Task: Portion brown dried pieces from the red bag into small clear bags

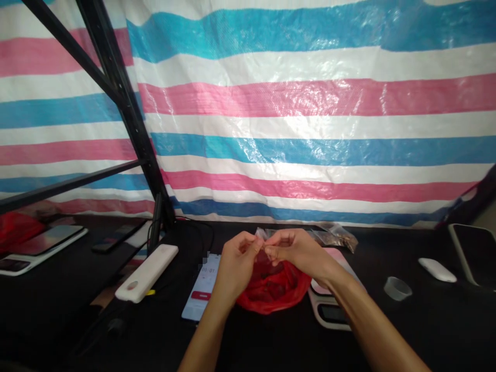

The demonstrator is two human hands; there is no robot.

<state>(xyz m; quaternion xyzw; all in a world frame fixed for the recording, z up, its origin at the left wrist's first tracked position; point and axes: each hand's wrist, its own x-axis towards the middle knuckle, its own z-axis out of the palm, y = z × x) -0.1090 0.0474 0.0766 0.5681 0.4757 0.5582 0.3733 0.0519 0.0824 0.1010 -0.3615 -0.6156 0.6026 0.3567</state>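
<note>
My left hand (237, 261) and my right hand (298, 251) meet above the dark table, fingers pinched on a small clear plastic bag (264, 236) held between them. Just below the hands lies a red plastic bag (273, 292), open at the top. A small pink-and-white scale (329, 305) stands under my right wrist. A phone (201, 292) with a lit screen lies left of the red bag.
Several filled clear bags (335, 236) lie behind the hands by the striped tarp (310, 129). A white power bank (146, 272) and a black metal rack (127, 119) are at the left. Another scale (39, 247) sits far left. A clear cap (397, 288), white mouse-like object (437, 269) and dark tablet (475, 253) are at the right.
</note>
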